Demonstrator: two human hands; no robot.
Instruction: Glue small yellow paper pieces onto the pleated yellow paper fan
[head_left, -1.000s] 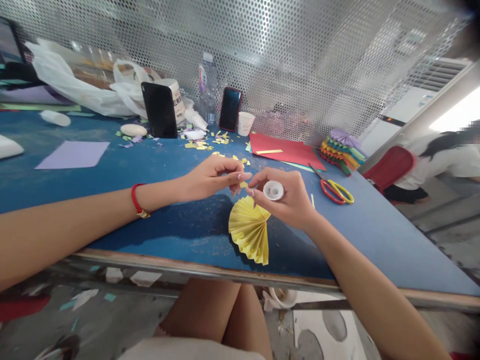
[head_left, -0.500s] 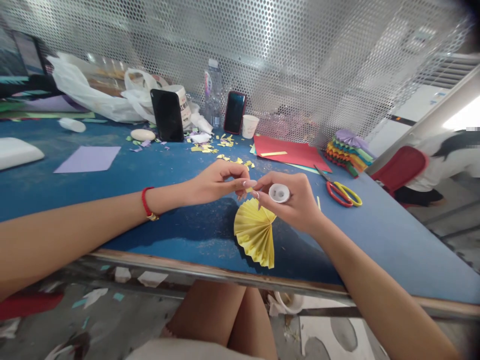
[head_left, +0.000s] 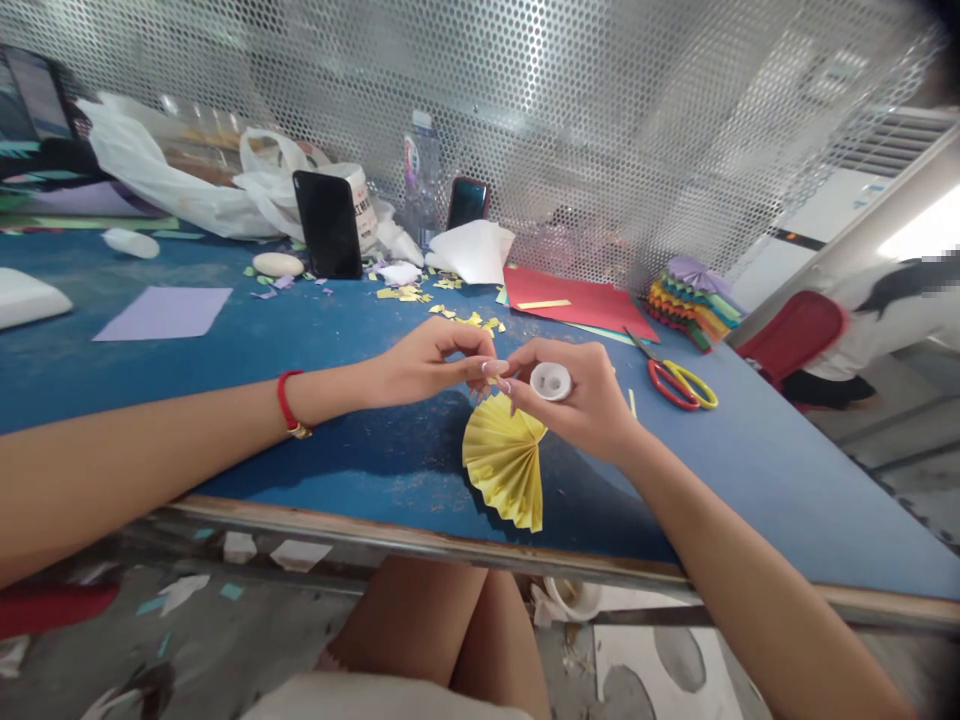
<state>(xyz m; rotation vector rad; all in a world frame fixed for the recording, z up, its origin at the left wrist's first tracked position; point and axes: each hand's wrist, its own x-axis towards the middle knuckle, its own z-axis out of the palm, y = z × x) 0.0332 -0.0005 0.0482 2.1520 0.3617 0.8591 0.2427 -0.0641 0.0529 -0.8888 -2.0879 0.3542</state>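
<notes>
One white, paper-like piece (head_left: 472,252) now covers the lower part of the red-edged phone (head_left: 468,198), which showed half a second ago; the paper cup beside it is now hard to make out. The pleated yellow fan (head_left: 510,468) lies in the same spot on the bench (head_left: 757,470), its top partly hidden by fingers. The left hand (head_left: 442,362) pinches a tiny, mostly covered yellow scrap (head_left: 493,380); the right hand (head_left: 585,400), fingers curled, grips a white round-ended object (head_left: 551,382), its fingertips meeting the left's.
</notes>
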